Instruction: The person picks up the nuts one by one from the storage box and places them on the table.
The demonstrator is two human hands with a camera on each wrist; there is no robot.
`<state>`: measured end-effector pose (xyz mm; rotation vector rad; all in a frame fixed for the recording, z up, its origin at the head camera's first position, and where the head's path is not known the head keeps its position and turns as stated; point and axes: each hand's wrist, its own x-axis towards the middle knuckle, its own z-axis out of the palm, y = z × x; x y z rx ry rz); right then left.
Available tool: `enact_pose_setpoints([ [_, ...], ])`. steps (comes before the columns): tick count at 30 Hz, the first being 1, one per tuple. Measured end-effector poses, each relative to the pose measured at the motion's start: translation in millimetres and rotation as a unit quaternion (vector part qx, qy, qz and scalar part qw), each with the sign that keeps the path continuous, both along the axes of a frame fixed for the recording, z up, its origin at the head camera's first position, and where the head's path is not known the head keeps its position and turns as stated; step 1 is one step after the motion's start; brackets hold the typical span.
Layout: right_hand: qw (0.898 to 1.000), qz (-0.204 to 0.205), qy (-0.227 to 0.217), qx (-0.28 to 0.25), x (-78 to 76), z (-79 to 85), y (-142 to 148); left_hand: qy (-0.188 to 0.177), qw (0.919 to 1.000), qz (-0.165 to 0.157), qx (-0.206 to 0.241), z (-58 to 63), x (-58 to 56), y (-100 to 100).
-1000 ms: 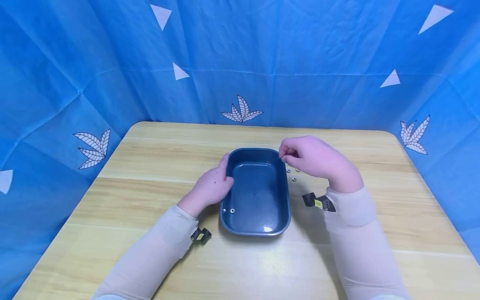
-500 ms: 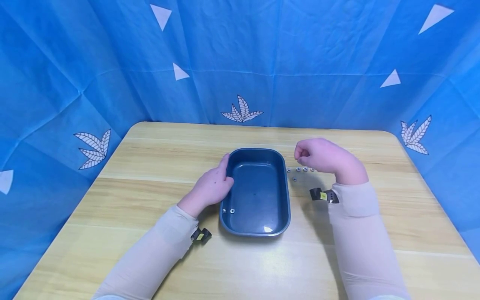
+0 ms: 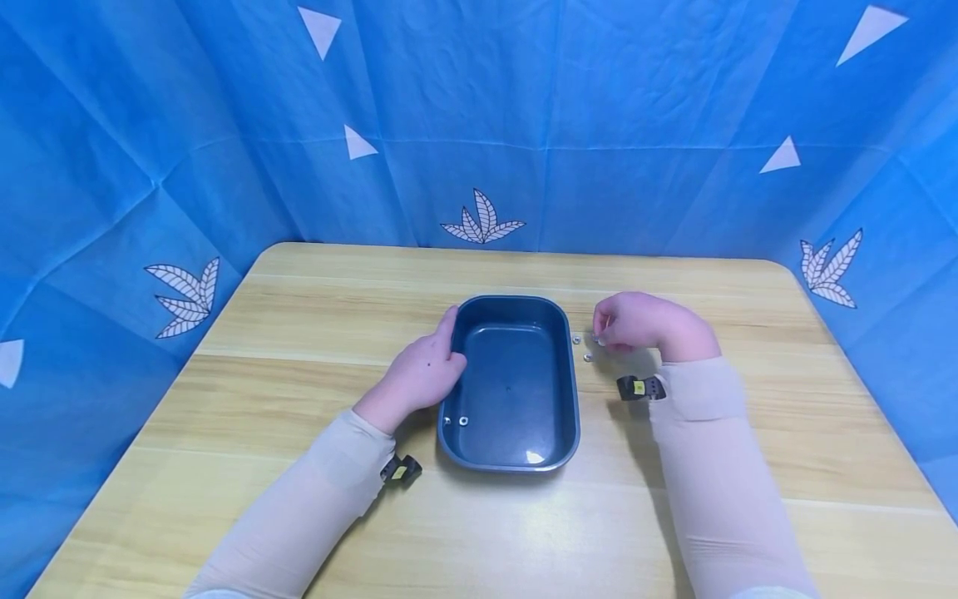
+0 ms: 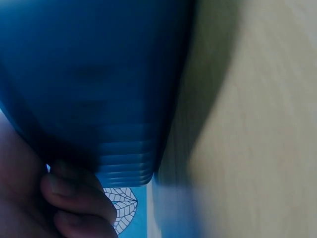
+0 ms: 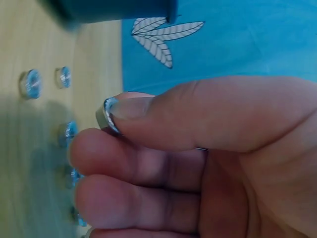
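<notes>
A dark blue rectangular tray [image 3: 516, 391] stands on the table. My left hand [image 3: 419, 370] grips its left wall, thumb over the rim and index finger along it; in the left wrist view, curled fingers [image 4: 74, 193] press against the outside of the wall. To the right of the tray, my right hand [image 3: 644, 323] is low over the table. It pinches a small silver nut [image 5: 105, 118] between thumb and index finger, the other fingers curled below. Two more nuts, one of them this nut [image 3: 464, 421], lie inside the tray at its near left.
Several nuts lie on the wooden table [image 3: 262, 399] between the tray and my right hand, such as this nut [image 3: 587, 358] and this nut [image 5: 30, 83]; others are partly behind the fingers. A blue patterned curtain [image 3: 419, 108] surrounds the table's back and sides.
My right hand has moved right from the tray's rim and then down to the row of nuts, where it now pinches one. The left hand and tray have stayed put.
</notes>
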<state>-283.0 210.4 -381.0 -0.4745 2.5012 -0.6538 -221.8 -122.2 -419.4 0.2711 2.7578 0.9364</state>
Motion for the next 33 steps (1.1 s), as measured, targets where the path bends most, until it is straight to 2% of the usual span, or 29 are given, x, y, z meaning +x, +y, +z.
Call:
enact_pose_setpoints([
  [10, 0.999, -0.002, -0.033, 0.012, -4.7, -12.3, 0, 0.000, 1.0000, -0.003, -0.001, -0.9, -1.5, 0],
  [23, 0.999, 0.004, -0.031, 0.038, -8.0, -20.7, -2, -0.001, 1.0000, -0.003, 0.001, -0.5, -1.9, 0],
  [33, 0.998, -0.002, -0.017, 0.057, -7.7, -19.3, 0, -0.005, 1.0000, 0.001, -0.002, -0.6, -1.6, 1],
])
